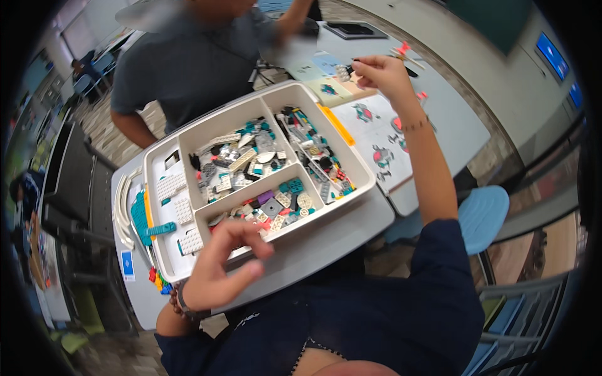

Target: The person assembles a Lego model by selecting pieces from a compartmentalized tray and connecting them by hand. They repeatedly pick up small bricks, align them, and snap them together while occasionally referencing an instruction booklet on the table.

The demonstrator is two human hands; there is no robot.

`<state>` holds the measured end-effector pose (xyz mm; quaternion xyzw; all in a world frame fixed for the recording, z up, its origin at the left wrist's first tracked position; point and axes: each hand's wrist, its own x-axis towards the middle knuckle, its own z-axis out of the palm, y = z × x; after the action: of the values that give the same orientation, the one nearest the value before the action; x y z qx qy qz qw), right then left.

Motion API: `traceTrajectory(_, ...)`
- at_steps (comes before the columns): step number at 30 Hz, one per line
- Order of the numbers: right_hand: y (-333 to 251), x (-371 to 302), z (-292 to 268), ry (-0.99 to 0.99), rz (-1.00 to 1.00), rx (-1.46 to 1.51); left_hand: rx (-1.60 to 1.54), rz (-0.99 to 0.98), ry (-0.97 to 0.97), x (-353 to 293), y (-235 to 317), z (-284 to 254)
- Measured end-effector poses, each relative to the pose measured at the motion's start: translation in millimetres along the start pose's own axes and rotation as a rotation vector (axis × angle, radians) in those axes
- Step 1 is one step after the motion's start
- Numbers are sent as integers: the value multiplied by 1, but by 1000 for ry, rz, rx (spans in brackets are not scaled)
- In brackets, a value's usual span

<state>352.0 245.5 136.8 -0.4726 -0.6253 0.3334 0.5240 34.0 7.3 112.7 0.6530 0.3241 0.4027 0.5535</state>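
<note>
A large white sorting tray (370, 178) full of building bricks lies in front of me. Over its near edge hovers my left hand (222, 269), fingers curled but apart and holding nothing visible. Below its fingertips is the compartment with round plates, a purple piece (264, 197) and a teal brick (291, 185). My right hand (385, 75) is raised over the far right of the table, fingertips pinched on a small grey-and-black brick piece (343, 73), partly hidden by the fingers. Under that hand lies an open instruction booklet (370, 119) with pictures of models.
Loose white plates (170, 186) and a teal beam (161, 229) lie in the tray's left section. Curved white pieces (122, 210) and a blue card (128, 264) are beside it. Across the table stands a person in grey (188, 75). A tablet (354, 29) and a blue chair (483, 216) are at the right.
</note>
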Motion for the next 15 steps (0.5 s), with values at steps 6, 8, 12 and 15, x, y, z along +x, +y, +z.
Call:
traceTrajectory(6, 91, 44, -66, 58, 287, -187, -218, -403, -389, -24, -57, 5)
traceTrajectory(8, 112, 47, -73, 104, 366, -187, -286, -522, -371, -26, -81, 4)
traceTrajectory(12, 145, 42, -73, 200, 469, -144, -380, -568, -379, -23, -97, -3)
traceTrajectory(15, 160, 36, -67, 204, 495, -139, -374, -587, -394, -23, -102, -8)
